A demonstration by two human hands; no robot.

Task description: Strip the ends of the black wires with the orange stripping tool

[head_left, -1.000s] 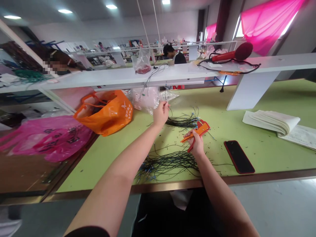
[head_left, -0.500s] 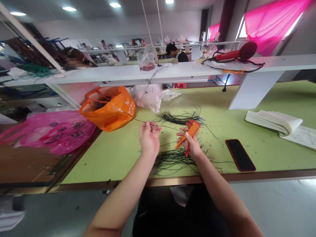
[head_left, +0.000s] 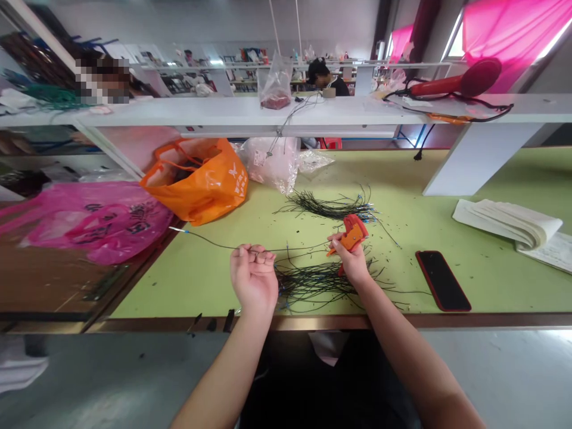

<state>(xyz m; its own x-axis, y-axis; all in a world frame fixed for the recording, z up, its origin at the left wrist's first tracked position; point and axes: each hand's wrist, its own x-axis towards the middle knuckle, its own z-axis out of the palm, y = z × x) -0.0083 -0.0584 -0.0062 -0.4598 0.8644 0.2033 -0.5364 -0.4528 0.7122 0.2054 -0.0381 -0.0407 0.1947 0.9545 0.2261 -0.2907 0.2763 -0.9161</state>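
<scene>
"Can you see what the left hand (head_left: 254,277) has got?"

"From where I'm standing, yes: a thin black wire (head_left: 210,242). The palm faces up and the fingers curl closed on it, just above the near part of the green desk (head_left: 187,283). One end sticks out to the left, with a blue and whitish tip."

"And the other way?"

"It runs across to the right hand (head_left: 352,257), which is wrapped round a red-and-orange tool (head_left: 354,232). Whether the wire sits in the tool's jaws, I can't tell."

"What are those dark heaps?"

"Bundles of the same sort of wire. The far bundle (head_left: 326,207) lies behind the tool, blue tips towards the right. The near bundle (head_left: 315,286) spreads between the two forearms, close to the front edge, with little dark scraps strewn around."

"That's a phone (head_left: 443,280) on the right, isn't it?"

"Face up, red rim, and beyond it a folded-over paper pad (head_left: 509,221). Over on the left there's an orange bag (head_left: 201,185) beside a pink bag (head_left: 102,220)."

"And up on the white shelf (head_left: 201,112)?"

"A clear bag (head_left: 274,86) with something reddish in it."
</scene>
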